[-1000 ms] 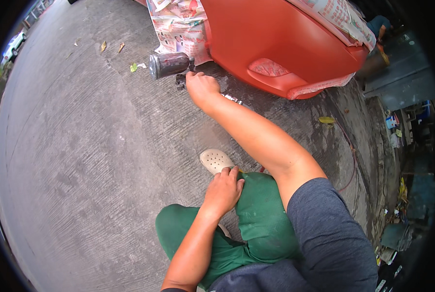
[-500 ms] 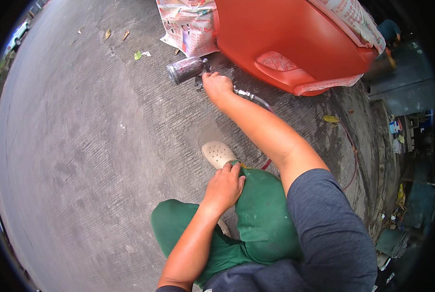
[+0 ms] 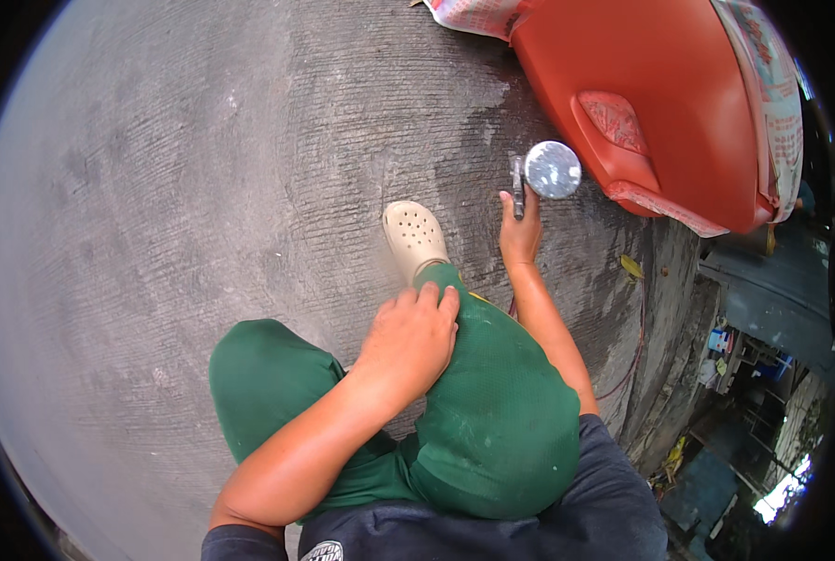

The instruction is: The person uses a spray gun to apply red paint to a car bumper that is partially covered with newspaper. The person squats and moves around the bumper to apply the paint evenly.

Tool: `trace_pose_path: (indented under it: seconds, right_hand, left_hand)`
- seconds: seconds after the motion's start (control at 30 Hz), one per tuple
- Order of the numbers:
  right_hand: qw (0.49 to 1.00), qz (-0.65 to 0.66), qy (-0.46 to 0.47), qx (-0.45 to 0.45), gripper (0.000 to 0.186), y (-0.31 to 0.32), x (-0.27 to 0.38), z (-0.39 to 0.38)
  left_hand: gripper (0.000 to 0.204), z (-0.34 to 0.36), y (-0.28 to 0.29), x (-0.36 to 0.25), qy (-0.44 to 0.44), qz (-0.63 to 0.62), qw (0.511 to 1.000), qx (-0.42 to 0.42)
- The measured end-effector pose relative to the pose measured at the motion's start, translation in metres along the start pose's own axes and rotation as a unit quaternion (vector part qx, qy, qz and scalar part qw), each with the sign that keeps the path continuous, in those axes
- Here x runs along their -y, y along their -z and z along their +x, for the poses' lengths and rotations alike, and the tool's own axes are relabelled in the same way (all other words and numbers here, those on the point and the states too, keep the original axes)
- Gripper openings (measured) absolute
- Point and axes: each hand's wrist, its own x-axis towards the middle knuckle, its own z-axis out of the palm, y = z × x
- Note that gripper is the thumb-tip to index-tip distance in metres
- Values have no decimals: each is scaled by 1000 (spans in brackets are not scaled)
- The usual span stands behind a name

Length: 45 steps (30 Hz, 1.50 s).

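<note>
My right hand (image 3: 520,229) grips a spray gun (image 3: 518,187) with a round metal-lidded cup (image 3: 552,170), just below the red bumper (image 3: 660,65) at upper right. The bumper is edged by printed paper masking (image 3: 777,140). My left hand (image 3: 410,337) rests, fingers loosely apart, on my raised right leg in green trousers (image 3: 497,411), above a beige perforated clog (image 3: 415,234).
Textured concrete (image 3: 174,206) lies under me. A thin reddish hose (image 3: 640,346) trails along the right, near a yellow leaf (image 3: 631,266). At the far right are a grey sheet (image 3: 768,299), a blue-and-white container (image 3: 717,340) and cluttered debris.
My right arm has drawn down and back with the spray gun, whose cup now stands lid-up. The view has turned, shifting the bumper rightward. My left hand stays on the leg.
</note>
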Motion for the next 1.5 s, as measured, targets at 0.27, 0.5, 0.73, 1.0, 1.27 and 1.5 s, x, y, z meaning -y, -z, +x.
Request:
trace_pose_path:
  seconds: [0.27, 0.5, 0.73, 1.0, 1.27, 1.5]
  right_hand:
    - [991, 78, -76, -81, 58, -46, -13, 18]
    - [988, 138, -22, -66, 57, -83, 50, 93]
    - [994, 90, 50, -29, 57, -87, 67, 96]
    - [990, 104, -64, -74, 54, -29, -11, 1]
    - [936, 260, -210, -114, 45, 60, -35, -80]
    - [931, 294, -199, -81, 44, 100, -39, -56]
  left_hand:
    - [42, -5, -8, 14, 22, -27, 999, -6]
    - [43, -6, -18, 39, 39, 18, 999, 4]
    - [42, -3, -28, 42, 60, 56, 995, 59]
    - [43, 12, -28, 27, 11, 95, 990, 103]
    - [40, 20, -35, 27, -13, 101, 987, 124]
    - [34, 27, -46, 35, -14, 86, 986, 141]
